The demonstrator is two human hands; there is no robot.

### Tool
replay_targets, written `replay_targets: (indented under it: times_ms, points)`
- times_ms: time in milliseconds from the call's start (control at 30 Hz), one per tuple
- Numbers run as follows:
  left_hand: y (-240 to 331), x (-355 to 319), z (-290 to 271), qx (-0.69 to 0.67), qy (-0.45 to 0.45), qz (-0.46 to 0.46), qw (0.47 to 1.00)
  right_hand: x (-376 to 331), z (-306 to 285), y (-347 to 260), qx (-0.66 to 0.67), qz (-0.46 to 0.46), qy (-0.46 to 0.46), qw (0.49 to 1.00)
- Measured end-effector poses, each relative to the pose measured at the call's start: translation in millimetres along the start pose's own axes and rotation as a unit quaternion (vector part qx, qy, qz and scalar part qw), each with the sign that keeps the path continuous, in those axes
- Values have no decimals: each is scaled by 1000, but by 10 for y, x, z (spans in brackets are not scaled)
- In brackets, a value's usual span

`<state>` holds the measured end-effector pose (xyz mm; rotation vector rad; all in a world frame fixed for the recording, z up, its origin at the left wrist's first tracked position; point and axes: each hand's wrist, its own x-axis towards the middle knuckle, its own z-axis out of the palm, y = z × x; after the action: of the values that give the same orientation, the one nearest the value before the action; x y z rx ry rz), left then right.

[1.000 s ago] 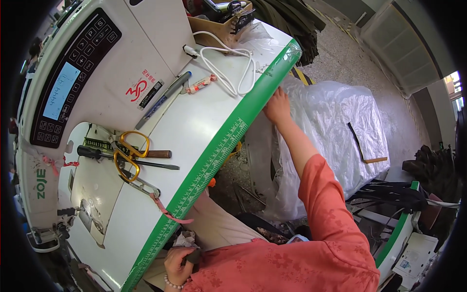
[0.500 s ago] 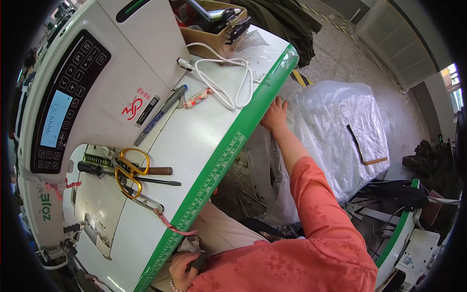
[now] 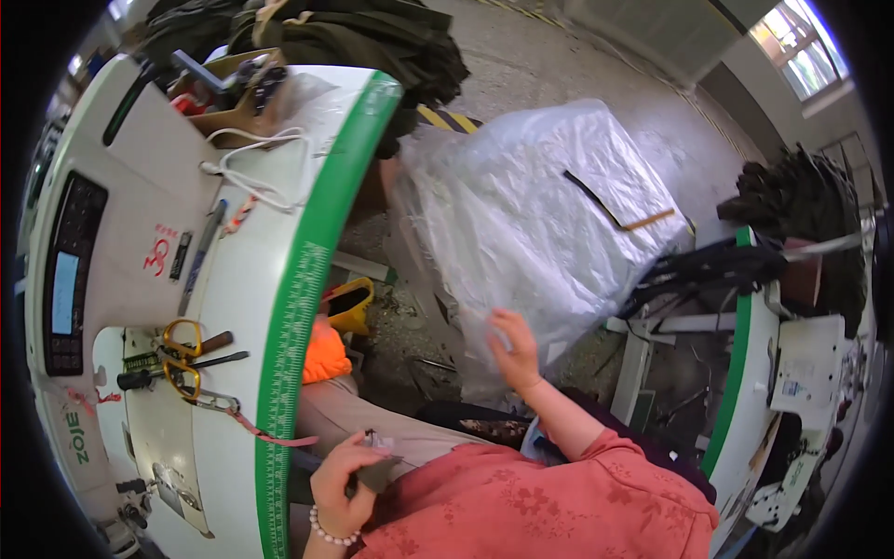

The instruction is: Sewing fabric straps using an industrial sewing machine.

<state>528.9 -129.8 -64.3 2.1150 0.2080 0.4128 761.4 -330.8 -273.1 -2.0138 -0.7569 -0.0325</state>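
Observation:
My left hand (image 3: 341, 480), with a beaded bracelet at the wrist, is by the front edge of the sewing table (image 3: 279, 410). Its fingers are closed round a small dark green cloth piece (image 3: 374, 473), and a pale crumpled scrap (image 3: 380, 442) shows at the fingertips. Slightly blurred, my right hand (image 3: 515, 354) is raised over the near side of a stack wrapped in clear plastic (image 3: 531, 205). Its fingers are apart with nothing visible in them; whether they touch the plastic I cannot tell. A black strip with a brown end (image 3: 596, 200) lies on the plastic.
A white sewing machine (image 3: 121, 252) stands left. Gold-handled scissors (image 3: 182, 359), a screwdriver (image 3: 140, 378), a pen (image 3: 203, 256) and a white cable (image 3: 270, 177) lie on the table. Dark green cloth (image 3: 372, 42) is heaped behind; another machine table (image 3: 736, 373) stands right.
My view has swung to the right. My right hand has drawn back from the plastic's far left edge toward my body. My left hand has lifted slightly, still gripping the cloth piece.

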Motion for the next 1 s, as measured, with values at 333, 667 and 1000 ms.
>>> replay_targets:
  times_ms: [333,667,1000]
  points:
    - [382,-92,891,-220,95,-263,934,-766,-834,1225,-105,433,216,869]
    - [874,-635,1009,-202,191,-240,930,-327,-453,1183,243,557,215,764]
    - [1129,-1027,509,260,145,-24,954,-204,-920,1356,34,453,-84,887]
